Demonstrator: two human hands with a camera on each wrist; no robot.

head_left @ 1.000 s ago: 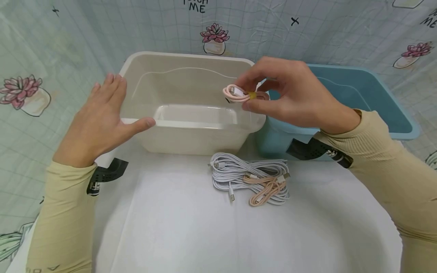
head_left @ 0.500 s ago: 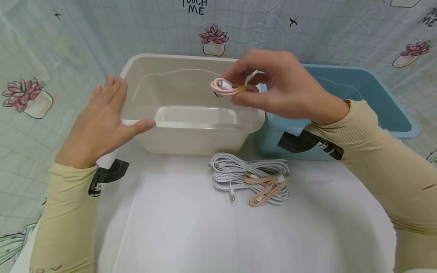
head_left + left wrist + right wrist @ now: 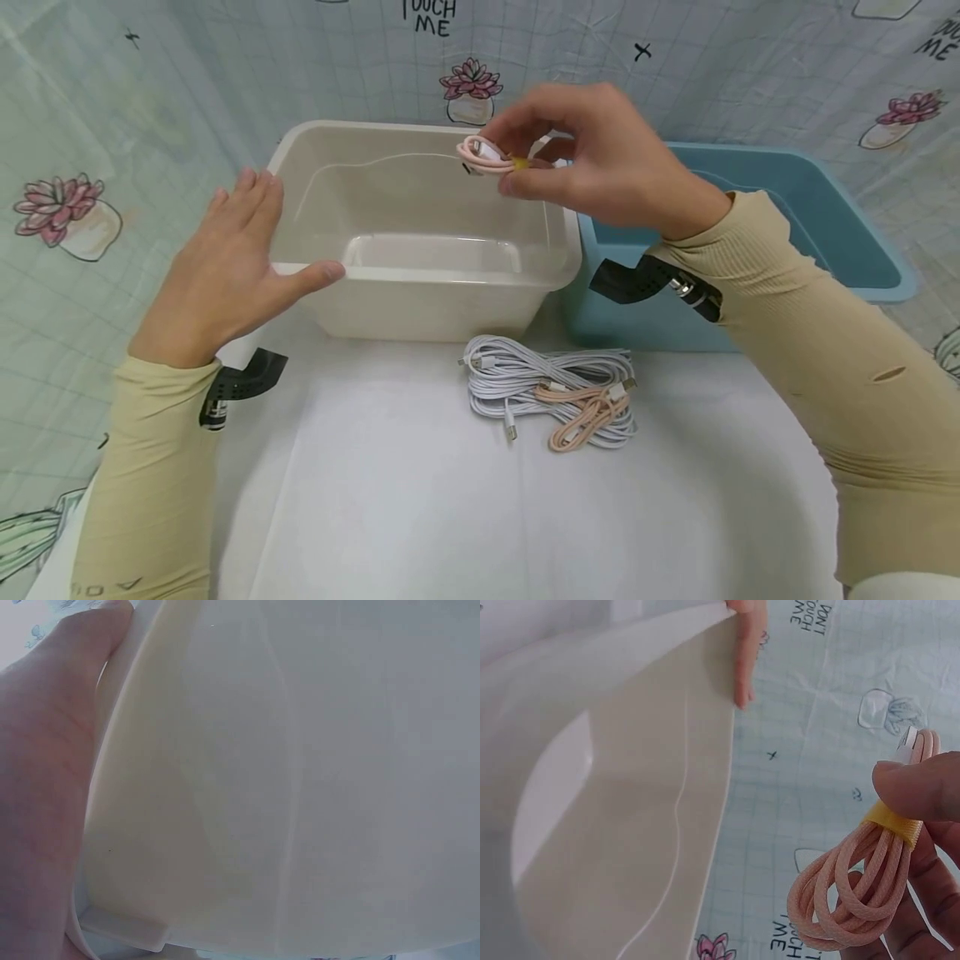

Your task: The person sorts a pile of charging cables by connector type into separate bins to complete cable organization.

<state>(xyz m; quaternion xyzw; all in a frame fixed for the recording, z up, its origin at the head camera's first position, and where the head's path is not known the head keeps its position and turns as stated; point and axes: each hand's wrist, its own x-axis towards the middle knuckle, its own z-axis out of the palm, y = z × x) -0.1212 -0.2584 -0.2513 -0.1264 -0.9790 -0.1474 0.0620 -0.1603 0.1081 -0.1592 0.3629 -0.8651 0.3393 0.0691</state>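
My right hand (image 3: 592, 158) pinches a coiled pink charging cable (image 3: 855, 885) between thumb and fingers, above the right part of the cream bin (image 3: 420, 312). A yellow strap (image 3: 894, 825) bands the coil, and a white plug (image 3: 909, 746) shows at one end. My left hand (image 3: 217, 267) lies with straight fingers over the bin's left rim, its thumb along the front edge. On the table in front sits a bundle of white cables (image 3: 510, 375), with another pink cable (image 3: 588, 417) lying on top.
A blue bin (image 3: 810, 208) stands directly right of the cream one, partly behind my right forearm. Both bins are on a white-covered table (image 3: 405, 500). Behind them hangs a patterned curtain (image 3: 345, 67) with plant drawings.
My right hand, with the pink charging cable, has moved left and up, farther over the cream bin toward its back rim. The left hand and the cable bundle stay where they were.
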